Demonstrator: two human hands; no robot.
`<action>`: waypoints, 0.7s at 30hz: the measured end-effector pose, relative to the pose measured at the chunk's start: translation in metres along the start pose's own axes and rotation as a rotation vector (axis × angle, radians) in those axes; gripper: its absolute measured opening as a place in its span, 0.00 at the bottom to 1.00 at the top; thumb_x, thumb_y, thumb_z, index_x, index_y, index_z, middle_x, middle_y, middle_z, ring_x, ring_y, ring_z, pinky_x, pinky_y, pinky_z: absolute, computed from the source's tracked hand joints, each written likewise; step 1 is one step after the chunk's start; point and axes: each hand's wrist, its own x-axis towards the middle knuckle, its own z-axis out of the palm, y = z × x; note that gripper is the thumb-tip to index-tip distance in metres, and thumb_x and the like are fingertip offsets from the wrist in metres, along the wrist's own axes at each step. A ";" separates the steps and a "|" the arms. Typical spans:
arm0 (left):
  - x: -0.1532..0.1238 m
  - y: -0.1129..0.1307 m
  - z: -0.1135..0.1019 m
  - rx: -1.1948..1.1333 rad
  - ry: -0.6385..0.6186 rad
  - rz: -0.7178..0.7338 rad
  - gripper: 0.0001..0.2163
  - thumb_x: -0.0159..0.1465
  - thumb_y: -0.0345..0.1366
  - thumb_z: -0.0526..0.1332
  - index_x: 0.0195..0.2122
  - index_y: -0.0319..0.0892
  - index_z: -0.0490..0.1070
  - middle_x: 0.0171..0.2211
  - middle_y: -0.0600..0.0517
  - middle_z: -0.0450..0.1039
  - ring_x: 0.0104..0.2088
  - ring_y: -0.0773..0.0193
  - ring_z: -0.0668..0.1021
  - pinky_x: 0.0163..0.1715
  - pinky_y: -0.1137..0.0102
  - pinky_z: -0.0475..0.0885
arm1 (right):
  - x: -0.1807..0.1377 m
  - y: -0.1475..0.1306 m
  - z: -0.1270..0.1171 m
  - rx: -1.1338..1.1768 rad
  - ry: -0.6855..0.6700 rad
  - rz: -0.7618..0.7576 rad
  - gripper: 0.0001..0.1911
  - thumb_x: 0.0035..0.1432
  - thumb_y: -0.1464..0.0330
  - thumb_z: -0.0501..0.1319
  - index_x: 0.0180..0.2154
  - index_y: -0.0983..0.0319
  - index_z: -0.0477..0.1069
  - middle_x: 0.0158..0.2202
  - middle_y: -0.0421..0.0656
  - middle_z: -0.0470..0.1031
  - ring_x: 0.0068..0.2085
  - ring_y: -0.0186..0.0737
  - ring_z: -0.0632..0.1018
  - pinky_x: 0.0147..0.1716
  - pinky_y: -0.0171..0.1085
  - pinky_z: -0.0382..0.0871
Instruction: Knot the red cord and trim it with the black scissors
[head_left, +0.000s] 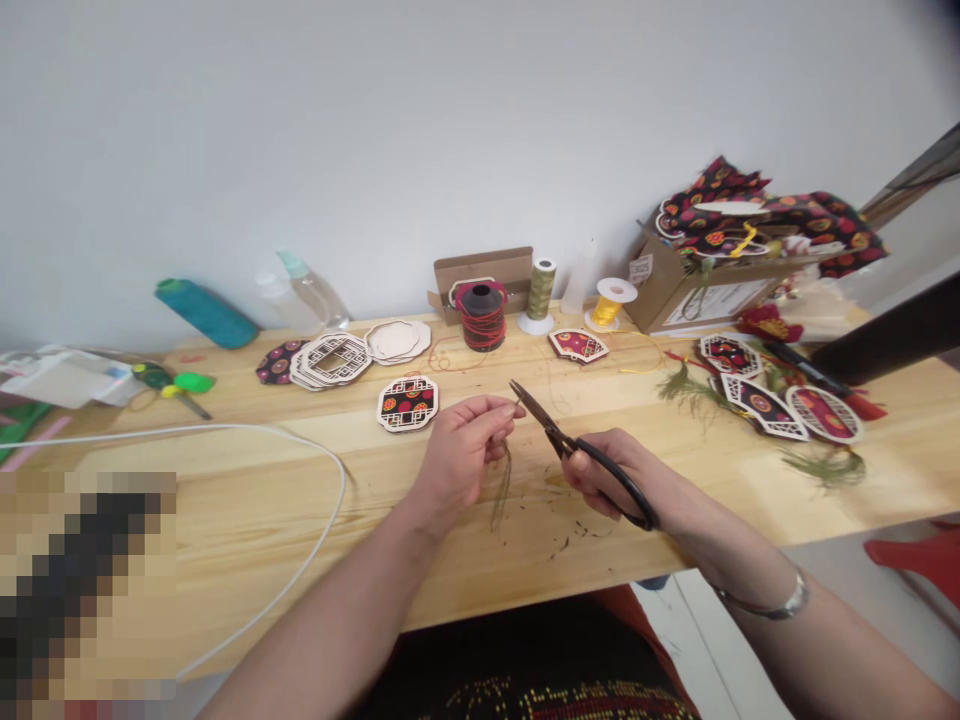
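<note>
My left hand (469, 448) pinches a small bundle of olive-green thread (504, 485), whose strands hang below the fingers. In my right hand (619, 470) are black-handled scissors (574, 445), the fingers through the loops. The blade tips point up and left, close beside the left fingertips; whether they touch the thread I cannot tell. Beyond the left hand lies an eight-sided ornament (407, 403) with a wooden lattice frame over patterned fabric. Dark thread scraps (574, 537) are scattered on the table (360, 540) below the hands.
Along the wall stand a red thread spool (484, 318), a green spool (541, 295), a yellow spool (611, 303) and a teal cone (206, 312). Wooden frames (330, 360) lie left; finished-looking ornaments (757, 405) lie right, near a full cardboard box (697, 295). A white cable (341, 480) curves across the left side.
</note>
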 end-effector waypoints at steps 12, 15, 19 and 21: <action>0.005 0.003 0.000 -0.064 0.132 0.075 0.06 0.50 0.33 0.68 0.26 0.35 0.75 0.15 0.58 0.59 0.17 0.78 0.58 0.16 0.80 0.48 | 0.000 0.013 -0.004 -0.024 -0.095 -0.046 0.28 0.54 0.43 0.49 0.21 0.60 0.54 0.15 0.33 0.53 0.18 0.27 0.55 0.16 0.31 0.46; 0.006 0.004 -0.001 -0.086 0.189 0.103 0.06 0.48 0.33 0.68 0.26 0.35 0.75 0.16 0.57 0.61 0.17 0.77 0.59 0.16 0.80 0.49 | -0.001 0.016 -0.007 -0.103 -0.192 -0.085 0.30 0.52 0.41 0.51 0.21 0.62 0.57 0.17 0.34 0.53 0.20 0.27 0.54 0.17 0.31 0.45; 0.007 0.004 -0.002 -0.106 0.196 0.134 0.06 0.48 0.32 0.68 0.25 0.35 0.75 0.16 0.57 0.62 0.17 0.77 0.60 0.16 0.80 0.50 | -0.007 0.012 -0.007 -0.348 -0.357 -0.058 0.28 0.42 0.45 0.64 0.21 0.64 0.63 0.17 0.34 0.59 0.20 0.26 0.56 0.17 0.30 0.47; 0.008 0.002 -0.003 -0.109 0.205 0.161 0.05 0.48 0.32 0.68 0.25 0.36 0.75 0.16 0.57 0.62 0.18 0.77 0.61 0.17 0.80 0.51 | -0.014 0.007 -0.006 -0.475 -0.398 -0.068 0.26 0.37 0.48 0.68 0.19 0.64 0.66 0.16 0.34 0.63 0.20 0.26 0.59 0.18 0.30 0.49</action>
